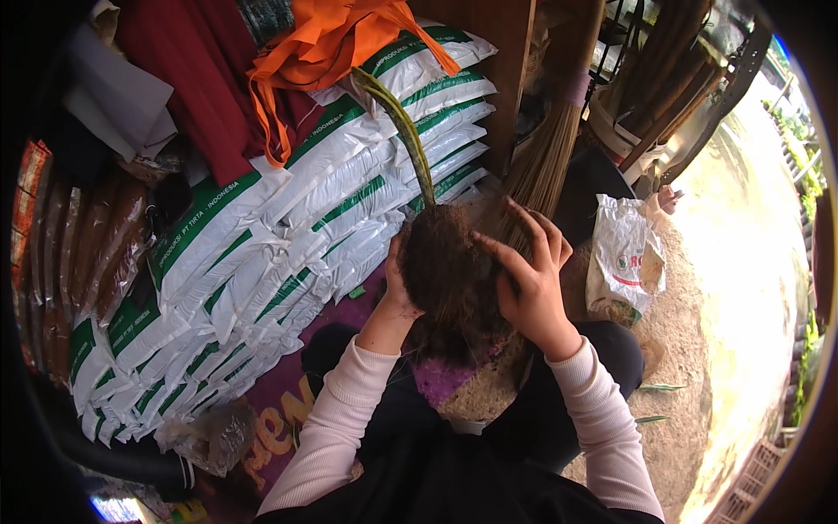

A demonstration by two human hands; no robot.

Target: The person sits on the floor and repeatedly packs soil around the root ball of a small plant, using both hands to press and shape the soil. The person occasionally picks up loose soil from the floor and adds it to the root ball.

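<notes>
A plant's dark root ball, with soil and fine roots hanging from it, is held up before me. My left hand grips its left side, the fingers partly hidden behind it. One long green leaf with yellowish edges rises from the top and leans up to the left. At the right side of the roots is my right hand, its fingers spread, the index fingertip at the root ball's edge. Below the roots, a purple mat with dark crumbs on it shows between my knees.
White and green plastic sacks are stacked at the left, with an orange cloth bag on top. A stick broom stands behind the roots. A crumpled white bag rests on the rough ground at the right. A clear plastic bag lies lower left.
</notes>
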